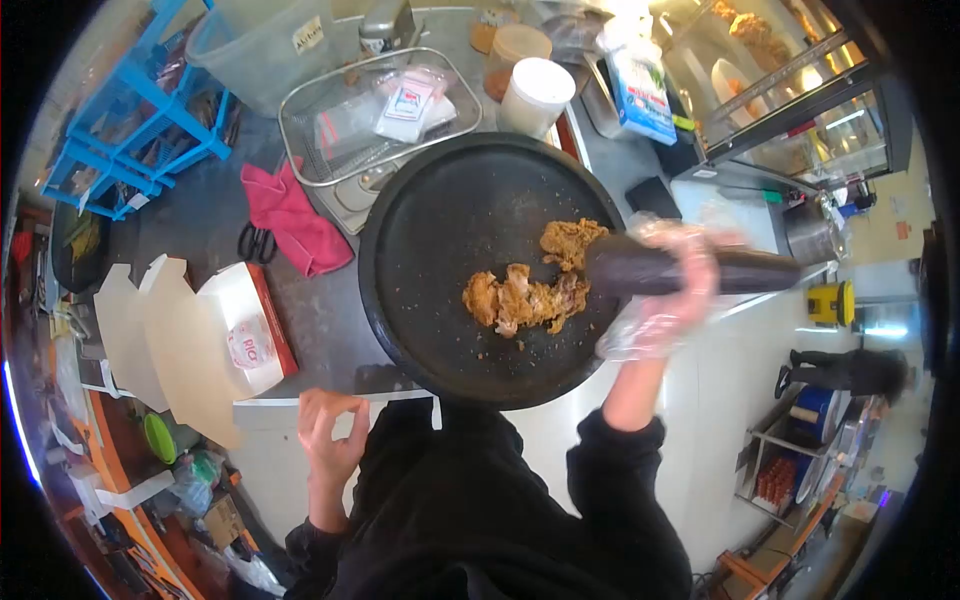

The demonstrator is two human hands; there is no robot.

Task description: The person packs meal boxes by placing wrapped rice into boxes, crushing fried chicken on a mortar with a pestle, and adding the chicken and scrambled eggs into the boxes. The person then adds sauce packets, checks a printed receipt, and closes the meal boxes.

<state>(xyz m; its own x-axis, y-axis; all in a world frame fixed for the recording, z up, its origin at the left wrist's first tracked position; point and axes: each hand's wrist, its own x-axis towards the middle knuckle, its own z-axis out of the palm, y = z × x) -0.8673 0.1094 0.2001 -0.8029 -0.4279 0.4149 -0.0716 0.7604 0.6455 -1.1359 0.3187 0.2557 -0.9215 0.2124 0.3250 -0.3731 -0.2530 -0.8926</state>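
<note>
My right hand [680,285], in a clear plastic glove, is wrapped round a thick dark pestle [750,271]. The pestle's broad end is over the right side of a wide, round black mortar [430,220], close to pieces of fried chicken. One crusty piece of fried chicken [568,243] lies beside the pestle's end; more broken fried chicken [515,298], with pale meat showing, sits lower in the mortar. Whether the pestle touches the chicken cannot be told. My bare left hand [330,425] hangs by the counter's front edge, fingers curled towards the thumb, nothing visible in them.
An open paper box [243,325] stands left on the counter, near a pink cloth [290,215] and black-handled scissors [257,242]. Behind are a wire basket [300,110] with packets, a white tub [537,95] and blue racks [130,160]. A person [850,373] is far right.
</note>
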